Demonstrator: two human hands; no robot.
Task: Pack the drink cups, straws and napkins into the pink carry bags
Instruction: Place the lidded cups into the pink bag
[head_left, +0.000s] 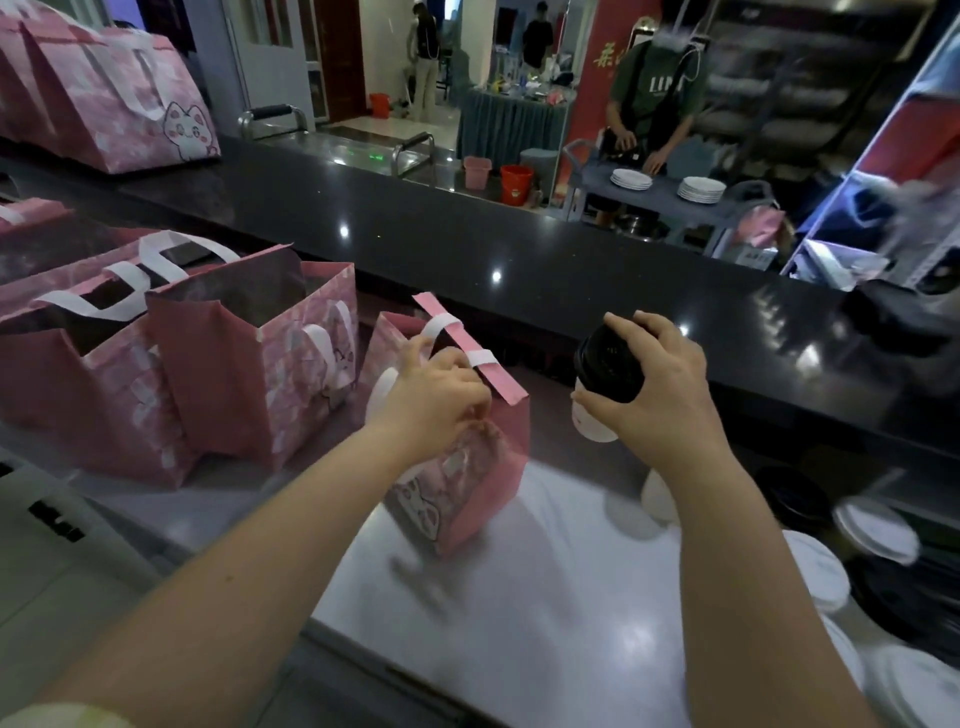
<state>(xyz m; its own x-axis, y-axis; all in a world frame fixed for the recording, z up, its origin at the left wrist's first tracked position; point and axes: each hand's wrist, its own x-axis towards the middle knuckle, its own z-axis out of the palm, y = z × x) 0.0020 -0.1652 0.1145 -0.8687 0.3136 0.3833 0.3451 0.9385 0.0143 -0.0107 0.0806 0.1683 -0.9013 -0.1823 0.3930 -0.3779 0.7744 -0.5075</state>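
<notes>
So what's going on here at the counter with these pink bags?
A person is packing drinks. Their left hand grips the top of a small pink bag standing on the pale counter. Their right hand holds a black-lidded white cup in the air just beside the bag, not yet inside. Larger pink bags stand open to the left.

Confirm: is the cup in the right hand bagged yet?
Not yet. The right hand holds the black-lidded cup in the air beside the small pink bag.
</notes>
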